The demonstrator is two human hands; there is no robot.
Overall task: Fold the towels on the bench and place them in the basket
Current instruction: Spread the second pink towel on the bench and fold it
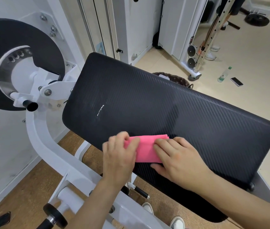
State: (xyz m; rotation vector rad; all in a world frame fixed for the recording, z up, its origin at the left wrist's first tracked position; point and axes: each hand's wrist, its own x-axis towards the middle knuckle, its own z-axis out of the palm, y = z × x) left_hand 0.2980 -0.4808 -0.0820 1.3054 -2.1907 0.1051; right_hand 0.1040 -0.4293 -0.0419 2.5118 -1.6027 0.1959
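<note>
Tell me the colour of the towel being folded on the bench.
The towel is plain bright pink, seen best in the head view.

Gym. Black padded desk (pixel 164 113) mounted on white steel machine frame (pixel 48 151). Large black pivot disc (pixel 23 38) left of desk. Cable pulleys (pixel 192 54) and perforated upright (pixel 213 32) beyond desk. Weight plate (pixel 256 19) on floor, far beyond desk, rightward.
</note>
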